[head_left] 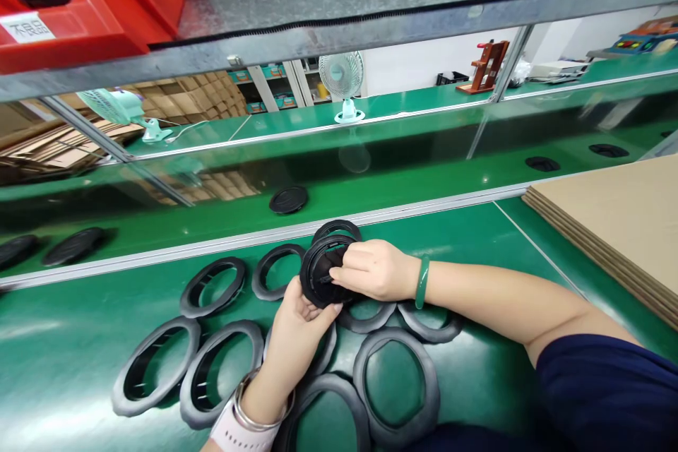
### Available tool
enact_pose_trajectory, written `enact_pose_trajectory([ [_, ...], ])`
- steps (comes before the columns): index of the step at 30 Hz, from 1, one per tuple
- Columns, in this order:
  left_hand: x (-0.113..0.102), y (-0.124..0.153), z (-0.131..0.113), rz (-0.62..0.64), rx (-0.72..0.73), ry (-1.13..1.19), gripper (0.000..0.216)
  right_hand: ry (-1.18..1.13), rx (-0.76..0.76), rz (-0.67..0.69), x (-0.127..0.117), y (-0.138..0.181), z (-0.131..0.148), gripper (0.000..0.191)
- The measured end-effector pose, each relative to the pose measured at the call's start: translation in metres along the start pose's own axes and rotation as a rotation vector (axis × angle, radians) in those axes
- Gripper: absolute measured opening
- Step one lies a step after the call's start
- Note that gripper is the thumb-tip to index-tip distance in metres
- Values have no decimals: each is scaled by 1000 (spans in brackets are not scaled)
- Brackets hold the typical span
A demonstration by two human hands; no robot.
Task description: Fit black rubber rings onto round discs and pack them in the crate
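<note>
A black round part (313, 275) with a ridged rim is held tilted above the green table. My left hand (297, 328) grips its lower edge, thumb at the front and fingers behind. The curled fingers of my right hand (377, 270) are closed at its dark middle, pinching at a detail there that is too dark to make out. Just behind the held part lies a black ring (337, 227). Several grey-black padded rings lie around my hands, among them one (434, 395) below my right hand and another (123, 385) to the left.
Beyond the table's metal rail, a green conveyor belt (381, 187) carries several black discs, one of them a disc (289, 200) straight ahead. Stacked cardboard (614, 219) lies at right. Overhead runs a metal shelf (339, 35) with a red bin (106, 21). A fan (342, 75) stands behind.
</note>
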State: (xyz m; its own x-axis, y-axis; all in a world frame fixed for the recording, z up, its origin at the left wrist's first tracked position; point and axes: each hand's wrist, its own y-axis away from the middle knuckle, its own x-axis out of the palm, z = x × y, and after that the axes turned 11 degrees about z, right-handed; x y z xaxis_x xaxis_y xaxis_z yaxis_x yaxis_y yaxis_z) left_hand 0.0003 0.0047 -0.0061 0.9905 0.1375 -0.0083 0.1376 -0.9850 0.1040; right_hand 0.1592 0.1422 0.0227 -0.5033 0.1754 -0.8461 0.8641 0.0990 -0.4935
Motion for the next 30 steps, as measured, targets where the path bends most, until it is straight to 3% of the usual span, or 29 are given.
enact_pose_trajectory([
  [7, 1, 0, -2, 6, -16, -16, 51, -63, 26, 37, -1, -2, 0, 25],
  [26, 1, 2, 0, -24, -9, -156, 46, -166, 182, 276, -13, -7, 11, 17],
  [30, 2, 2, 0, -43, 7, -198, 45, -187, 196, 260, -10, -7, 14, 13],
])
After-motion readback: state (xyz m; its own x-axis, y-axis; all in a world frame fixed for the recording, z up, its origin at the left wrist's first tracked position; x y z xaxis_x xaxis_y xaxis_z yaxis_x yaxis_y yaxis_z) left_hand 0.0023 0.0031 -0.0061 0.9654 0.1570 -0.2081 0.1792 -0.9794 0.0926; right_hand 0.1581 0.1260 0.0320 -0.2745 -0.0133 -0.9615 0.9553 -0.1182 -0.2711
